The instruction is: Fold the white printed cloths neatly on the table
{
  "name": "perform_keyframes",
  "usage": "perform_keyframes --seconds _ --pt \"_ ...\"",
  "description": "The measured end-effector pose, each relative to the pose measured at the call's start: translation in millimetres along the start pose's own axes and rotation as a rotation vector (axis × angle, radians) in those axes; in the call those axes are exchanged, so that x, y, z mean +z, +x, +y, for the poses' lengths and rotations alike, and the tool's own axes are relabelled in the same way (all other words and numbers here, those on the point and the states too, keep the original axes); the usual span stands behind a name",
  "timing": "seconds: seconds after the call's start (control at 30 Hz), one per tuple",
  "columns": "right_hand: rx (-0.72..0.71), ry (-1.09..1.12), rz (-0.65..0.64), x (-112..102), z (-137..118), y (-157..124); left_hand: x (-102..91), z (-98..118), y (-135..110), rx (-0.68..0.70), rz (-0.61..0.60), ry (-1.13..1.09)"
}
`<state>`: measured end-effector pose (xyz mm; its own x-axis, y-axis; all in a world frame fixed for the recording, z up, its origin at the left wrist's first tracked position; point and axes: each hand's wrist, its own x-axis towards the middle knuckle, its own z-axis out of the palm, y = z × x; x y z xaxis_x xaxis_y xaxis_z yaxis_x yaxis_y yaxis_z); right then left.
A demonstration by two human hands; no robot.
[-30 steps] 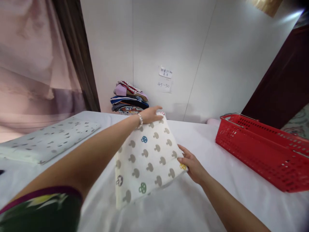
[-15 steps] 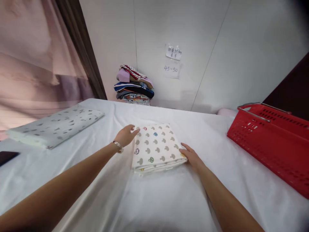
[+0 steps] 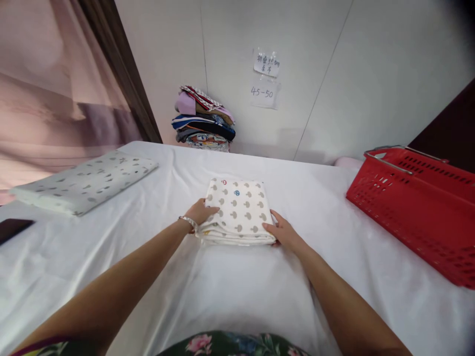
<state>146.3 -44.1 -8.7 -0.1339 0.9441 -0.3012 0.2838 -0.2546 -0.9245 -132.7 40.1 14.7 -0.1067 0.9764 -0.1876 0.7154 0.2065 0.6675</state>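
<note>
A white folded cloth [image 3: 241, 205] printed with grey, red and blue mushrooms lies in a thick square on the white-covered table. My left hand [image 3: 201, 212], with a bracelet at the wrist, grips its left edge, thumb on top and the other fingers mostly hidden under or behind the cloth. On the opposite side, my right hand [image 3: 284, 230] holds the near right corner between the thumb above and fingers at the side and below. The front left corner looks slightly rumpled, its layers showing along the near edge.
Another folded cloth [image 3: 89, 180] with dark marks lies to the left, near a dark flat phone-like object [image 3: 14, 229]. A red basket [image 3: 411, 212] with metal handles stands at right. Behind the table rises a pile of folded fabrics [image 3: 204, 121] against the wall.
My left hand has come down the cloth's left side and closed on it. My right hand now grips the right corner more firmly. The near left corner has become rumpled.
</note>
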Motion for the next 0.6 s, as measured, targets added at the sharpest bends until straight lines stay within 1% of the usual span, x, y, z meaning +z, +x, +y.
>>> perform_keyframes --seconds 0.07,0.13,0.17,0.2,0.27,0.3,0.37,0.4,0.43,0.5,0.6 --pt "-0.015 -0.192 0.015 -3 -1 -2 -1.8 -7 -6 -0.016 0.015 0.058" --pt "-0.062 -0.405 0.064 -8 -4 -5 -3.2 -13 -18 0.040 0.088 0.136" --pt "-0.099 -0.508 0.109 -11 -6 -7 -3.6 -15 -26 0.117 0.148 0.182" --pt "-0.141 -0.597 0.163 -15 -9 -9 -3.4 -17 -34 0.228 0.220 0.226" --pt "-0.228 -0.699 0.249 -20 -16 -14 -0.6 -18 -50 0.524 0.337 0.291" --pt "-0.264 -0.710 0.260 -21 -19 -18 2.2 -17 -58 0.673 0.351 0.306" --pt "-0.323 -0.688 0.199 -23 -26 -25 10.3 -15 -70 0.910 0.292 0.333" --pt "-0.343 -0.676 0.141 -22 -28 -28 15.0 -14 -75 0.986 0.233 0.352" --pt "-0.361 -0.673 0.081 -22 -30 -31 19.7 -12 -78 1.033 0.175 0.370" --pt "-0.395 -0.707 -0.007 -19 -31 -36 27.8 -11 -81 1.061 0.103 0.389" --pt "-0.432 -0.804 -0.034 -14 -29 -38 34.7 -10 -78 1.038 0.087 0.385"
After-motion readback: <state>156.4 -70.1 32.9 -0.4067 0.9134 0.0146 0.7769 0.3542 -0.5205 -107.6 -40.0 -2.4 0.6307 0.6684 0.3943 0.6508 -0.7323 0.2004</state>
